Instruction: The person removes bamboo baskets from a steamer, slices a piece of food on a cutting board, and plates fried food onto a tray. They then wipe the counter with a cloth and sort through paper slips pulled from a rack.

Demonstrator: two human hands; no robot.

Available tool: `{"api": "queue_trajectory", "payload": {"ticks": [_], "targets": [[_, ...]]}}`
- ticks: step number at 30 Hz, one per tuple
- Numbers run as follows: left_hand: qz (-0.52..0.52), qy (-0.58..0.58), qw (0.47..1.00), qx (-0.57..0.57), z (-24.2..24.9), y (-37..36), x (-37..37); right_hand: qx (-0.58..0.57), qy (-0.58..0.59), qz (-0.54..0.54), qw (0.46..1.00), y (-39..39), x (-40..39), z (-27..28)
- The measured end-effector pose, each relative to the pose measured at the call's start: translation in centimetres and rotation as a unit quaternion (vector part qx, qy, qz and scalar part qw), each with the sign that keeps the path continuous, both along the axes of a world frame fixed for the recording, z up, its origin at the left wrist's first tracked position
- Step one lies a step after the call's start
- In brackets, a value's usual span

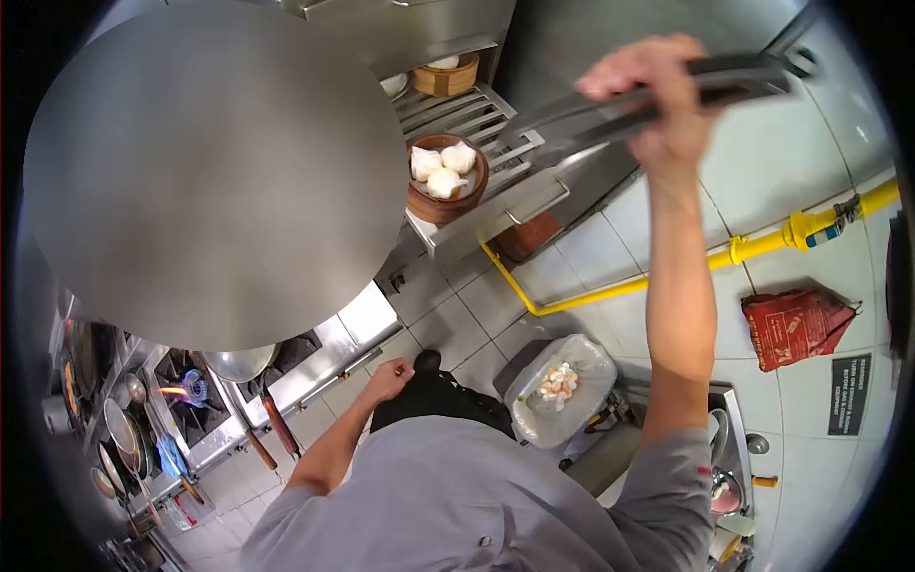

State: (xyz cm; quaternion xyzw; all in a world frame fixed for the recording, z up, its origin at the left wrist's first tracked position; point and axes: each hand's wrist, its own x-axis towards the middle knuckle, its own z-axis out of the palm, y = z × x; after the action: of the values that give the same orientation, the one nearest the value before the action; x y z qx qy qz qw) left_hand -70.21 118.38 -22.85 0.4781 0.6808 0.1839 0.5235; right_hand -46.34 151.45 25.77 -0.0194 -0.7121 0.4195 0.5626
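Note:
My right hand (667, 100) is raised at the upper right, its fingers wrapped round a pair of tongs (591, 119). The tongs are dark and blurred, and they point left toward a steel steamer cabinet. On the cabinet's slatted rack (496, 119) stands a bamboo steamer basket (444, 210) with three white buns (444, 183) in it. The tongs' tips seem to be apart from the buns. My left hand (390, 380) hangs by my thigh, fingers curled in, with nothing visible in it.
A large grey disc (210, 172) fills the upper left, close to the camera. Below it is a stove with a lit burner (193, 389) and pans. A lined waste bin (529, 419) stands beside me. A yellow gas pipe (762, 248) and a red bag (797, 329) are on the tiled wall.

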Motion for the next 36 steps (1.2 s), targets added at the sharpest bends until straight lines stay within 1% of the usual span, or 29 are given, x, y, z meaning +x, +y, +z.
{"api": "queue_trajectory", "payload": {"ticks": [1,2,3,4,6,9,10,12,14,16,18,20,22,23,24,26,27,28,29,30,31,32,33,34,35,36], "targets": [[0.005,-0.009,1.0,-0.01,0.3,0.1,-0.6,-0.008,0.018,-0.015,1.0,0.4,-2.7,-0.6],[0.011,-0.018,1.0,-0.018,0.6,0.3,-0.9,-0.021,-0.01,-0.028,0.999,1.0,-4.1,-1.5],[0.018,-0.028,0.999,-0.027,0.8,0.6,-1.0,-0.041,-0.031,-0.01,0.999,1.8,-4.8,-2.7],[0.008,-0.039,0.999,-0.015,1.2,1.1,-0.9,-0.087,-0.046,-0.009,0.995,1.9,-5.4,-3.6],[-0.012,-0.06,0.998,0.009,1.8,2.2,-0.5,-0.127,-0.041,-0.02,0.991,2.5,-6.6,-5.3],[-0.043,-0.085,0.992,0.081,1.5,4.9,1.8,-0.189,-0.044,-0.044,0.98,3.8,-6.9,-6.9],[-0.074,-0.079,0.991,0.073,3.2,6.3,2.8,-0.201,-0.033,-0.058,0.977,4.2,-7.0,-6.8],[-0.138,-0.067,0.987,0.056,8.9,9.8,4.8,-0.222,-0.01,-0.087,0.971,4.4,-7.2,-6.8],[-0.135,-0.127,0.969,0.161,10.7,12.2,7.5,-0.201,0.016,-0.112,0.973,4.4,-7.1,-5.8],[-0.147,-0.168,0.959,0.176,13.2,14.7,10.1,-0.166,0.049,-0.134,0.976,4.7,-6.6,-4.2],[-0.115,-0.26,0.929,0.237,14.8,17.0,13.0,-0.119,0.072,-0.18,0.974,4.8,-5.3,-1.3],[-0.069,-0.322,0.918,0.223,15.6,19.6,15.8,-0.093,0.075,-0.264,0.957,3.3,-3.7,2.5],[0.017,-0.435,0.869,0.237,19.1,22.0,17.6,-0.071,0.123,-0.264,0.954,2.4,-0.4,5.7],[0.061,-0.466,0.85,0.238,20.3,23.1,18.2,-0.054,0.128,-0.278,0.95,1.5,1.8,7.2],[0.103,-0.496,0.829,0.236,21.3,24.1,18.7,-0.046,0.142,-0.293,0.944,0.0,4.0,8.6],[0.143,-0.515,0.792,0.295,22.1,25.7,19.5,-0.087,0.14,-0.262,0.951,-4.7,9.3,11.0],[0.165,-0.533,0.779,0.286,22.4,26.4,19.5,-0.005,0.188,-0.365,0.912,-6.1,10.5,10.8],[0.193,-0.515,0.787,0.28,22.2,27.1,19.7,0.025,0.139,-0.388,0.911,-9.1,13.4,11.2],[0.205,-0.46,0.812,0.294,22.8,27.1,19.9,0.057,0.093,-0.409,0.906,-12.1,16.4,11.6],[0.198,-0.449,0.815,0.309,23.2,26.9,20.0,0.02,0.091,-0.406,0.909,-15.8,18.7,12.0],[0.205,-0.447,0.807,0.326,23.7,26.9,20.1,0.025,0.072,-0.452,0.889,-18.9,20.6,11.5],[0.246,-0.44,0.799,0.328,24.9,26.7,20.7,0.029,0.052,-0.5,0.864,-22.1,22.3,10.5],[0.258,-0.419,0.806,0.328,24.7,27.5,20.4,0.025,0.039,-0.504,0.862,-25.3,23.7,9.3],[0.276,-0.447,0.784,0.33,24.8,28.3,20.0,0.002,0.062,-0.626,0.778,-28.1,23.0,8.1],[0.295,-0.466,0.781,0.293,24.6,30.1,18.9,-0.008,0.055,-0.685,0.727,-31.0,24.0,7.0],[0.306,-0.419,0.79,0.325,24.5,31.5,18.1,0.004,0.121,-0.663,0.739,-33.9,25.8,5.7]]}}
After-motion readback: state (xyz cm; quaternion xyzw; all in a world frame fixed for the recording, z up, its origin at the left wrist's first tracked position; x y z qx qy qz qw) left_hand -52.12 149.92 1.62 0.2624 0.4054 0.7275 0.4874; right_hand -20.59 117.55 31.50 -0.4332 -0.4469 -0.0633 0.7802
